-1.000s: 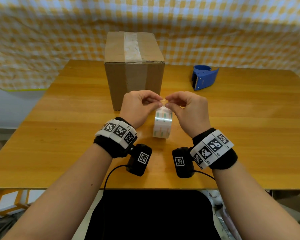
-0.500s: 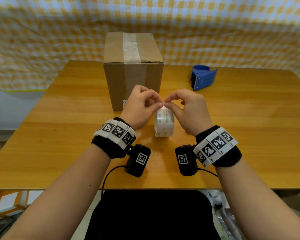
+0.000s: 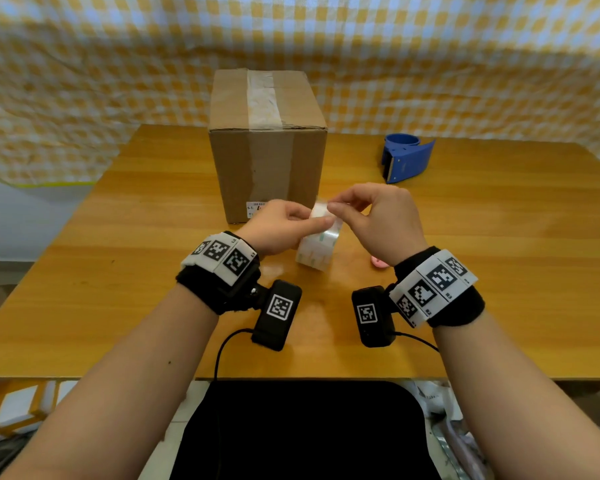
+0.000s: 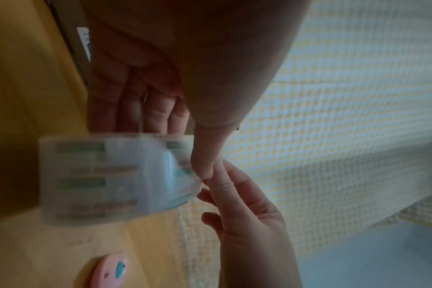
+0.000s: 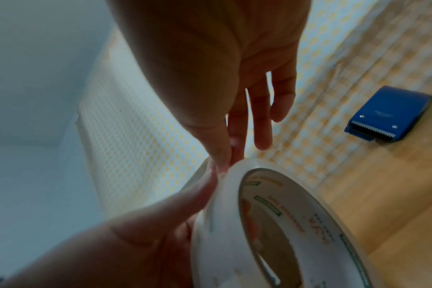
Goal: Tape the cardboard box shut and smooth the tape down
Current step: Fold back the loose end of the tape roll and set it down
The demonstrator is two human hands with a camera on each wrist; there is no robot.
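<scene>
The closed cardboard box [image 3: 267, 161] stands upright at the table's middle back, with a strip of clear tape [image 3: 262, 98] along its top seam. In front of it a clear tape roll [image 3: 317, 249] with green print stands on edge, tilted. My left hand [image 3: 312, 220] grips the roll, with the thumb across its top and the fingers behind it. My right hand [image 3: 331, 206] pinches the loose tape end at the top of the roll between thumb and index finger. That same pinch shows in the right wrist view, where the right hand [image 5: 226, 163] sits on the roll [image 5: 271, 224].
A blue tape dispenser [image 3: 406, 161] lies at the back right of the wooden table [image 3: 499, 271], its toothed blade facing me. A small pink round object [image 3: 378, 262] lies on the table under my right wrist. A yellow checked cloth [image 3: 465, 64] hangs behind.
My left thumb has gone from pinching at the roll's top to lying across it. The roll has tilted, and my right hand has lifted the tape end slightly.
</scene>
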